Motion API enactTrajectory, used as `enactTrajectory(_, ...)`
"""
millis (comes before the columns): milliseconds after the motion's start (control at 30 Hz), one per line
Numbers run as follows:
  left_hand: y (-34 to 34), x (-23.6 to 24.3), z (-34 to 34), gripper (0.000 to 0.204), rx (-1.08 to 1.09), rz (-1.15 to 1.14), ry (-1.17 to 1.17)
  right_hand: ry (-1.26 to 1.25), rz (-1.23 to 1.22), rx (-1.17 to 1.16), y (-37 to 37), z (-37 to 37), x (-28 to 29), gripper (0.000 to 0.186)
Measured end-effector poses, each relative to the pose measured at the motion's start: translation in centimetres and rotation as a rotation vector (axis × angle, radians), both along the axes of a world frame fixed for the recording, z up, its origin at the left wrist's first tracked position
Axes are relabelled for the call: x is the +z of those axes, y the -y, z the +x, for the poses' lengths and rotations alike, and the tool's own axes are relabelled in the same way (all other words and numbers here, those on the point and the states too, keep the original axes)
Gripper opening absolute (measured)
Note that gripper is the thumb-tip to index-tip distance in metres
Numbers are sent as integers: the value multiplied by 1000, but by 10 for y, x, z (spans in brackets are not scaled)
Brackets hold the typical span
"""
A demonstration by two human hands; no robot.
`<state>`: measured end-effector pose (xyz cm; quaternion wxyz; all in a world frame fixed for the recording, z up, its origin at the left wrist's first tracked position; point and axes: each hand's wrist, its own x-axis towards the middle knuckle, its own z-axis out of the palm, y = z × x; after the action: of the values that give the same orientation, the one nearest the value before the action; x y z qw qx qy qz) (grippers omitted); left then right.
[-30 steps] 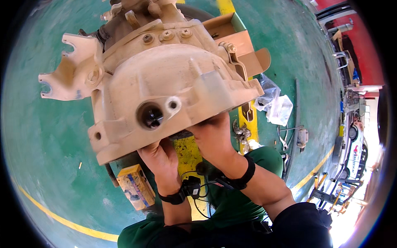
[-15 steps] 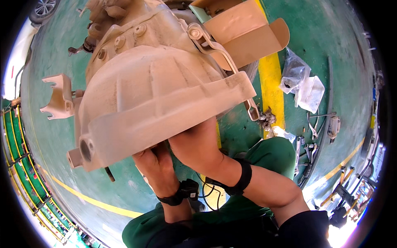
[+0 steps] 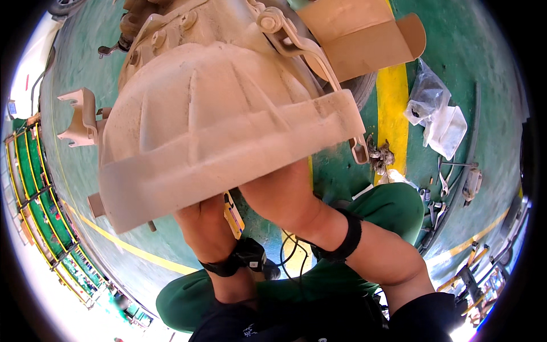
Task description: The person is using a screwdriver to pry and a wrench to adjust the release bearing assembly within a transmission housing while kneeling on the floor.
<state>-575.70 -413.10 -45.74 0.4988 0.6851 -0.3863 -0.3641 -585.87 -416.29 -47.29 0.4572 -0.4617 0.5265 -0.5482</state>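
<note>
A large, dust-covered gearbox (image 3: 211, 114) with a ribbed bell-shaped housing fills the upper middle, its wide rim towards me. My left hand (image 3: 199, 214) reaches up behind the lower rim, left of centre. My right hand (image 3: 279, 185) goes in under the same rim, further right. The housing hides the fingers of both hands, so what they touch or hold cannot be seen. Beside my left wrist shows a slim yellow and white thing (image 3: 233, 216). A fork-shaped bracket (image 3: 80, 117) sticks out on the left; a bent metal bracket (image 3: 310, 51) runs down the right side.
An open cardboard box (image 3: 364, 40) stands beyond the gearbox at the right, near a tyre (image 3: 362, 88). Clear plastic bags (image 3: 439, 114), a crumpled rag (image 3: 380, 155) and several wrenches (image 3: 437, 208) lie on the green floor. Black cables (image 3: 290, 256) hang between my forearms.
The view has shifted, and the gearbox sits slightly higher in it. My left forearm has moved a little left, uncovering more of the yellow and white thing. Both hands stay behind the rim.
</note>
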Motion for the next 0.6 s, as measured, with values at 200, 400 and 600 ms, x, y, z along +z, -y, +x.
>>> enactTrajectory(200,6,-10,21,50,270,-26,-759,12,45,65,-1,-7,-7,25)
enactTrajectory(400,8,-16,29,46,335,-43,-1032,-16,60,164,-7,-10,-12,30)
enactTrajectory(600,5,-26,40,44,302,-13,-1032,110,61,-43,-1,2,-3,14)
